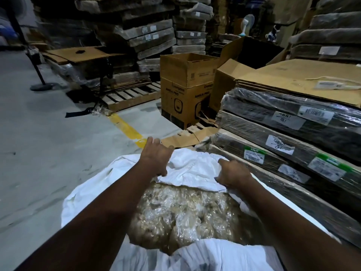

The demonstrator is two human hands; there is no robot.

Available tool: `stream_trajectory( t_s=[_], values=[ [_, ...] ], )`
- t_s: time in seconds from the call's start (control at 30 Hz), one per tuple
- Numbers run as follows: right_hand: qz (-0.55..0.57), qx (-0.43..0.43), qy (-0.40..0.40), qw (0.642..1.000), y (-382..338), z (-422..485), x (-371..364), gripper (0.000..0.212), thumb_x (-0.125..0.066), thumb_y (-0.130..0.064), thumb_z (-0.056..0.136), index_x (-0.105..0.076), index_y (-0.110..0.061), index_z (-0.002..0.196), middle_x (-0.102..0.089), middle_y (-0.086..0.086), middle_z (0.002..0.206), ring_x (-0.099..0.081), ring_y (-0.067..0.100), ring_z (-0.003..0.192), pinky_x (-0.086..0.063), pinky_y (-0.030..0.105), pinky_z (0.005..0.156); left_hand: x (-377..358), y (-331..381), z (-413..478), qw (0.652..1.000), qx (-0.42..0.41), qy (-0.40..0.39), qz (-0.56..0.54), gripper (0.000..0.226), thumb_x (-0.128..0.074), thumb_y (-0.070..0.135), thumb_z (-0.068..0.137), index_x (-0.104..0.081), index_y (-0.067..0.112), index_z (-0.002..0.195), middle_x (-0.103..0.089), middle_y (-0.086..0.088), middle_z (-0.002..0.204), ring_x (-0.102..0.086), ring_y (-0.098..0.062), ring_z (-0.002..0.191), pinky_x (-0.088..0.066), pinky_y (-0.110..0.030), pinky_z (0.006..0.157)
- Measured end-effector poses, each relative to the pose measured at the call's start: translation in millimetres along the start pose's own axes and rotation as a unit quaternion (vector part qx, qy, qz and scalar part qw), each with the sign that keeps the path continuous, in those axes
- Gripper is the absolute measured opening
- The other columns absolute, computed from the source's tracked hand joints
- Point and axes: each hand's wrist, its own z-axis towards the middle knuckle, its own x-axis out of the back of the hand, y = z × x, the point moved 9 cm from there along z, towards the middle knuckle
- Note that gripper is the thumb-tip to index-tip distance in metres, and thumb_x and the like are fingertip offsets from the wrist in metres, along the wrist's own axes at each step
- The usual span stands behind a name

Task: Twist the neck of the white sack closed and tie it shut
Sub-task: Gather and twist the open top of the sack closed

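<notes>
A large white sack (91,194) stands in front of me with its mouth wide open. Crumpled clear plastic wrap (187,214) fills it up to the rim. My left hand (156,157) grips the far edge of the sack's mouth, with the fingers curled over the fabric. My right hand (232,173) is closed on the same far edge, further right, bunching the white fabric (191,169) between the two hands. Both forearms reach across the open mouth. The near rim (205,253) lies slack at the bottom of the view.
Stacked shrink-wrapped flat bundles (293,137) press against the sack's right side. Open cardboard boxes (185,89) stand ahead, with a wooden pallet (129,96) and more stacks behind. Bare concrete floor with a yellow line (127,128) lies to the left, and a stand base (41,87) sits far left.
</notes>
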Motion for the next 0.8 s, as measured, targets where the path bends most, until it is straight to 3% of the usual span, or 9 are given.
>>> stream_trajectory(
  t_s=[0.13,0.2,0.37,0.57,0.67,0.73,0.8],
  values=[
    [0.074,-0.039,-0.012,0.996,10,-29,-1,0.069,-0.061,-0.055,0.073,-0.043,-0.022,0.13,-0.06,0.013,0.129,-0.056,0.035,0.117,-0.049,0.042,0.095,-8,5,-34,0.989,0.0,0.019,-0.145,0.056,-0.063,0.03,0.075,-0.04,0.016,0.123,-0.064,-0.012,0.107,-0.059,-0.035,0.101,-0.042,-0.035,0.077],
    [0.064,-0.045,-0.008,0.997,13,-49,7,0.071,-0.057,-0.061,0.069,-0.042,-0.024,0.128,-0.057,0.013,0.129,-0.053,0.037,0.118,-0.048,0.048,0.095,-10,3,-58,0.983,0.016,0.02,-0.18,0.05,-0.057,0.029,0.079,-0.038,0.016,0.123,-0.057,-0.014,0.109,-0.055,-0.038,0.101,-0.045,-0.038,0.08],
    [0.024,-0.023,0.029,0.999,17,-107,32,0.081,-0.068,-0.065,0.061,-0.036,-0.018,0.119,-0.059,0.017,0.122,-0.058,0.036,0.112,-0.05,0.045,0.086,30,6,-126,0.985,0.027,0.091,-0.142,0.037,-0.046,0.039,0.093,-0.042,0.015,0.121,-0.052,-0.016,0.113,-0.05,-0.038,0.102,-0.041,-0.042,0.082],
    [0.025,0.036,0.048,0.998,15,-182,54,0.047,-0.064,-0.048,0.075,-0.049,-0.016,0.105,-0.065,0.016,0.113,-0.061,0.035,0.104,-0.048,0.039,0.08,58,-14,-189,0.99,0.05,0.078,-0.107,0.027,-0.053,0.034,0.089,-0.052,0.014,0.107,-0.063,-0.012,0.107,-0.055,-0.035,0.104,-0.045,-0.041,0.083],
    [0.012,0.062,0.068,0.996,19,-214,72,0.028,-0.066,-0.041,0.072,-0.05,-0.021,0.08,-0.068,0.014,0.095,-0.062,0.037,0.095,-0.049,0.039,0.072,82,-22,-221,0.985,0.035,0.097,-0.139,0.018,-0.057,0.017,0.082,-0.054,0.012,0.099,-0.06,-0.013,0.101,-0.056,-0.037,0.1,-0.046,-0.041,0.076],
    [-0.016,0.084,0.093,0.992,19,-234,85,0.035,-0.068,-0.045,0.072,-0.047,-0.017,0.067,-0.067,0.016,0.079,-0.063,0.038,0.085,-0.043,0.037,0.064,102,-30,-243,0.974,0.048,0.141,-0.17,0.016,-0.059,0.011,0.077,-0.055,0.012,0.093,-0.058,-0.013,0.096,-0.058,-0.038,0.094,-0.046,-0.039,0.068],
    [0.024,0.11,0.095,0.989,14,-256,96,0.043,-0.066,-0.047,0.078,-0.041,-0.017,0.059,-0.062,0.016,0.068,-0.061,0.038,0.075,-0.039,0.037,0.059,117,-24,-264,0.971,0.044,0.152,-0.177,0.011,-0.059,0.012,0.077,-0.06,0.012,0.088,-0.06,-0.011,0.095,-0.059,-0.037,0.093,-0.046,-0.037,0.068]
  ],
)
